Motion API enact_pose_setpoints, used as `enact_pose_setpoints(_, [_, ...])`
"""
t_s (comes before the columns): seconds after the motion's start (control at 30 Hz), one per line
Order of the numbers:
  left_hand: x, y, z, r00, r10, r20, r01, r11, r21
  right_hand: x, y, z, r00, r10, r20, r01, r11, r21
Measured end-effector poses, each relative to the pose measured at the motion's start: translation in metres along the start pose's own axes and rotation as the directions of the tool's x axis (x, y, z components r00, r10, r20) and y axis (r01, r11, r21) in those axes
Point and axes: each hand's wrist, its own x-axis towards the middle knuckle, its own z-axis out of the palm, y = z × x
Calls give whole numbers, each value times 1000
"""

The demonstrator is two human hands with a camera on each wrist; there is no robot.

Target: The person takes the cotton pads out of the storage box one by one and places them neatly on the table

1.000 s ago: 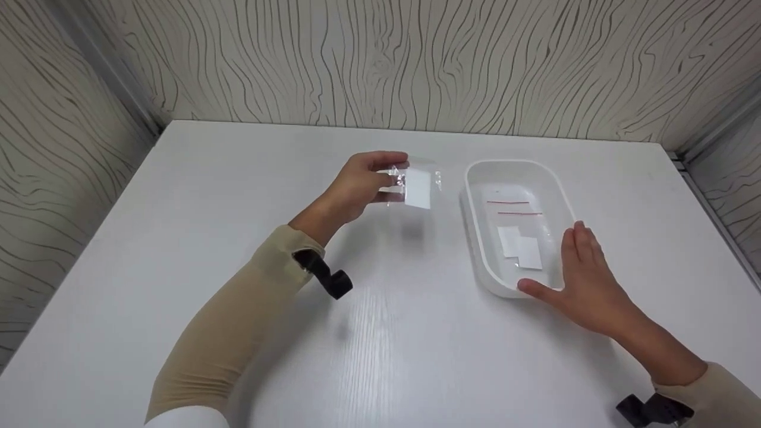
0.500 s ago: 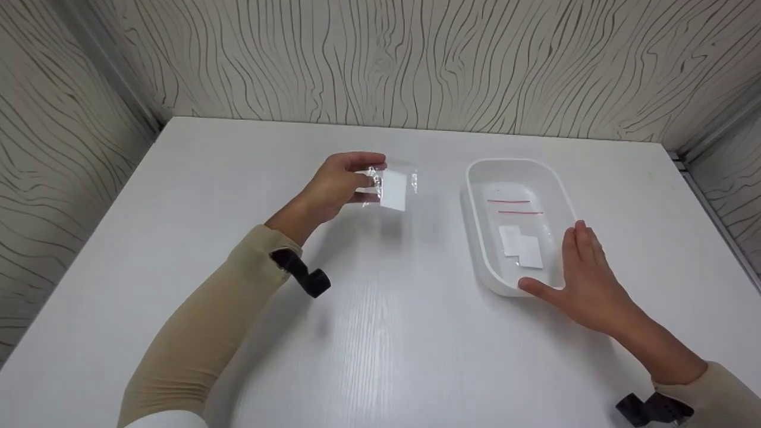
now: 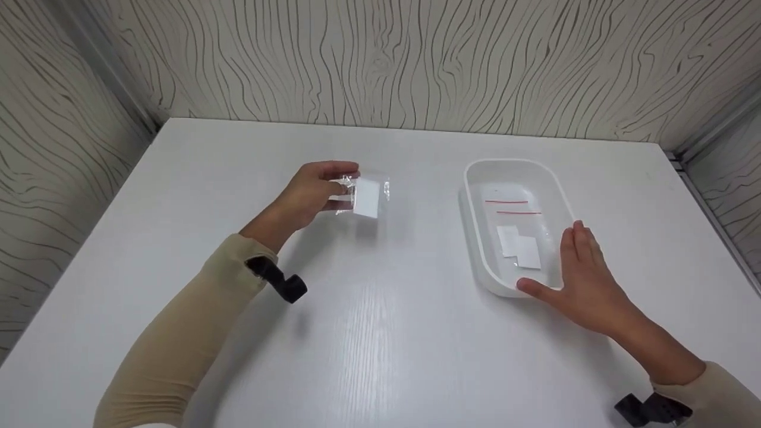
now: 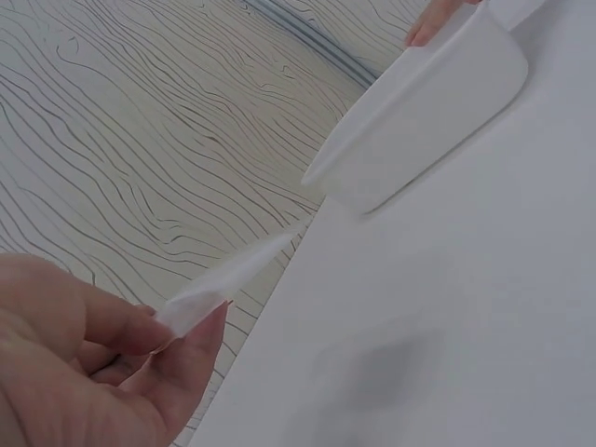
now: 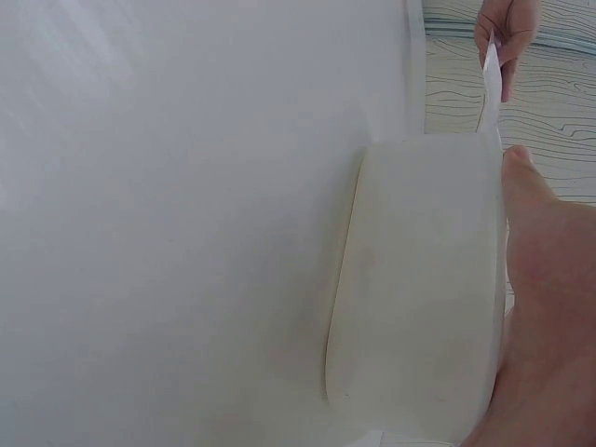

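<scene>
Head view: my L hand (image 3: 306, 195) pinches clear bag (image 3: 367, 197).
Prob. light, slippery; hold by edge. R fingers (image 3: 569, 245) straight on tub (image 3: 514, 170).

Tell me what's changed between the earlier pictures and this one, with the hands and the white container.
The left hand has moved left, away from the white container, carrying the clear packet along in its grip. Nothing was newly taken hold of or let go. The right hand stays at the container's rim; the container, with red lines and white patches inside, stays put.
</scene>
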Motion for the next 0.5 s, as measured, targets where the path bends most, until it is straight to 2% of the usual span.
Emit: enact_pose_setpoints(0.5, [-6,-20,-31,998,-62,-8,63,997,51,1,-1,-1,1000,8,14,-8,1000,-15])
